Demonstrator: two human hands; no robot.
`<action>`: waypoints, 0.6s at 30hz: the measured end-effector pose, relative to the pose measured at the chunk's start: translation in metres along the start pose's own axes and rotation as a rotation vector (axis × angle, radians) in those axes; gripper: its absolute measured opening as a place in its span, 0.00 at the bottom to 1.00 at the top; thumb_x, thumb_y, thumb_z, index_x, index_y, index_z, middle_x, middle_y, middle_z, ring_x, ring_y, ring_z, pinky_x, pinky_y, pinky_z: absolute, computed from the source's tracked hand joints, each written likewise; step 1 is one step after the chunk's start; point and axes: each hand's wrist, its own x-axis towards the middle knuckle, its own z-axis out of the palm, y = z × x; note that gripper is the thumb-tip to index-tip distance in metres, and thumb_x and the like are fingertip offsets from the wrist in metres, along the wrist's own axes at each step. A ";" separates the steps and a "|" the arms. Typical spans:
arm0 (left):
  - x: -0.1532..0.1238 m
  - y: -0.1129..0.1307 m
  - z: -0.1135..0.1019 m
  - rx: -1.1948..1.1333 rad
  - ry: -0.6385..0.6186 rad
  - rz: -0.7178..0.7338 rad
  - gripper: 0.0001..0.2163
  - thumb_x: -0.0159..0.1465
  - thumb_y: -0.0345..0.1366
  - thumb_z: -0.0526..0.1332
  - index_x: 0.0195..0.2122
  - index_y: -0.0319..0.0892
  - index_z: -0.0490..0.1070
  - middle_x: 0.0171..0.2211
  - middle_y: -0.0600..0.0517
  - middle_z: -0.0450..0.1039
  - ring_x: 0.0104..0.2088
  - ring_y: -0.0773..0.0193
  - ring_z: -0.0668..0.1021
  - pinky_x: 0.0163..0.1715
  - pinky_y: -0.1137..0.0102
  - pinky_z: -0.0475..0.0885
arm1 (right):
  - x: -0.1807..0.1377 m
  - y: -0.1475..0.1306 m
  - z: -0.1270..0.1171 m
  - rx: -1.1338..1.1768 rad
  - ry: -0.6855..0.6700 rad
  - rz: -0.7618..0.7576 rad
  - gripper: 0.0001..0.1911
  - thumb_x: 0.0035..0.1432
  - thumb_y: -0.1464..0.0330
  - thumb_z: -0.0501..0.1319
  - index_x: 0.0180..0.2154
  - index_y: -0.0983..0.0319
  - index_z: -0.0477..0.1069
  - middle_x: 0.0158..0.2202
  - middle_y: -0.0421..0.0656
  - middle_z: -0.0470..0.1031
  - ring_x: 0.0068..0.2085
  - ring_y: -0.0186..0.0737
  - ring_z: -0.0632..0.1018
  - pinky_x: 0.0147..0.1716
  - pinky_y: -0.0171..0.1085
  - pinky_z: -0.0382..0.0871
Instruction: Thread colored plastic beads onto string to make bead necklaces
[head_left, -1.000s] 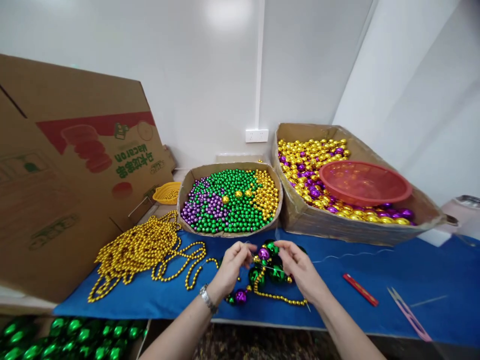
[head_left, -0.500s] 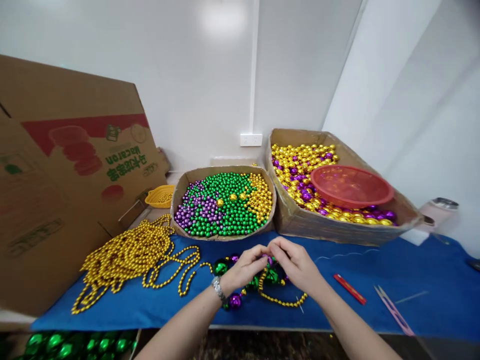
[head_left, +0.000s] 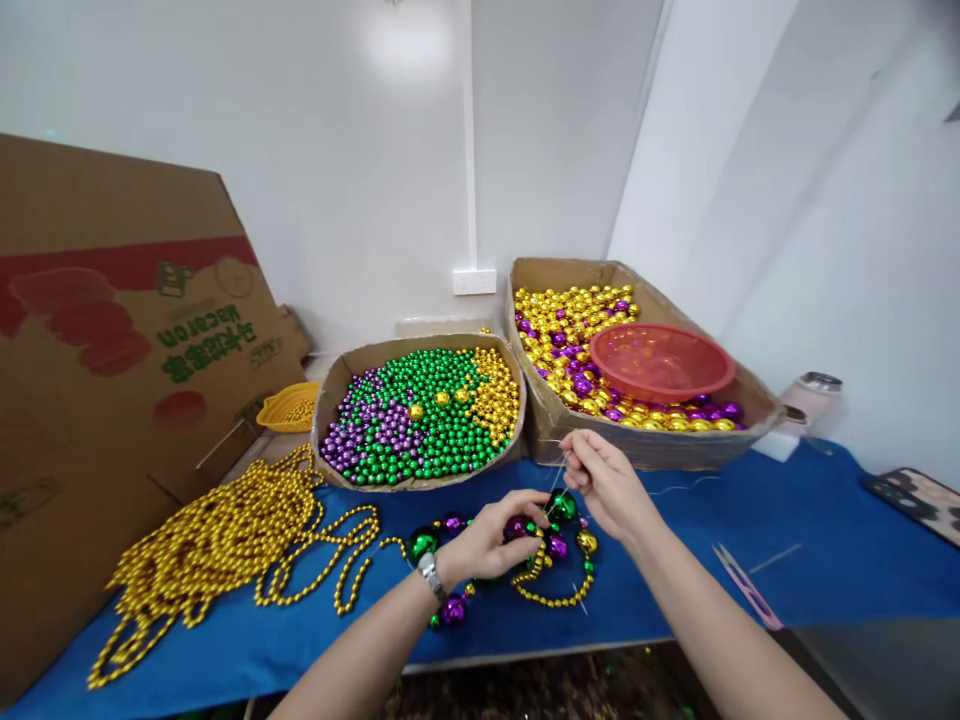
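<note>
My right hand (head_left: 600, 485) is closed in a pinch on a thin clear thread (head_left: 556, 474), raised above the cloth. Lower and to its left, my left hand (head_left: 499, 537) curls its fingers around part of a bead necklace (head_left: 557, 547), where the thread comes down; its exact grip is partly hidden. This necklace has large green, purple and gold beads and a loop of small gold beads (head_left: 551, 602) lying on the blue cloth. My left wrist wears a metal watch (head_left: 430, 574).
Open boxes of small beads (head_left: 412, 485) and larger beads (head_left: 645, 445) stand behind; a red basket (head_left: 660, 365) sits in the right one. Gold bead strands (head_left: 217, 540) lie left by a carton (head_left: 112, 430). Pink-handled snips (head_left: 750, 592) and a phone (head_left: 919, 505) are at right.
My hands were together over the beads; now the right hand has moved up and away, drawing the thread. The view has swung right, and my right arm now covers the red tool's place.
</note>
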 end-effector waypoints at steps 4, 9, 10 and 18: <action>0.003 0.000 0.000 0.048 -0.088 0.029 0.14 0.63 0.31 0.57 0.49 0.42 0.70 0.45 0.45 0.73 0.48 0.59 0.73 0.50 0.65 0.66 | 0.009 0.014 -0.014 -0.132 0.020 0.015 0.19 0.60 0.51 0.50 0.34 0.59 0.64 0.22 0.33 0.58 0.19 0.26 0.60 0.20 0.30 0.59; 0.003 -0.008 0.005 0.039 0.037 -0.057 0.10 0.63 0.32 0.57 0.45 0.42 0.73 0.43 0.46 0.74 0.45 0.59 0.75 0.46 0.65 0.69 | 0.001 0.026 -0.072 -0.507 -0.011 0.101 0.19 0.61 0.53 0.51 0.43 0.58 0.68 0.32 0.41 0.72 0.31 0.34 0.74 0.33 0.36 0.69; 0.001 -0.009 0.005 0.034 0.058 -0.073 0.10 0.63 0.32 0.57 0.44 0.42 0.73 0.43 0.46 0.74 0.45 0.59 0.75 0.46 0.65 0.69 | -0.005 0.026 -0.090 -0.603 -0.011 0.128 0.17 0.60 0.54 0.54 0.44 0.58 0.68 0.35 0.41 0.73 0.35 0.36 0.75 0.36 0.37 0.69; -0.007 -0.019 0.010 0.019 0.144 -0.110 0.12 0.63 0.33 0.58 0.47 0.45 0.71 0.46 0.47 0.72 0.47 0.59 0.73 0.47 0.65 0.68 | -0.073 0.051 -0.207 -1.297 0.066 0.521 0.14 0.62 0.64 0.57 0.47 0.63 0.68 0.47 0.45 0.71 0.43 0.39 0.75 0.42 0.44 0.71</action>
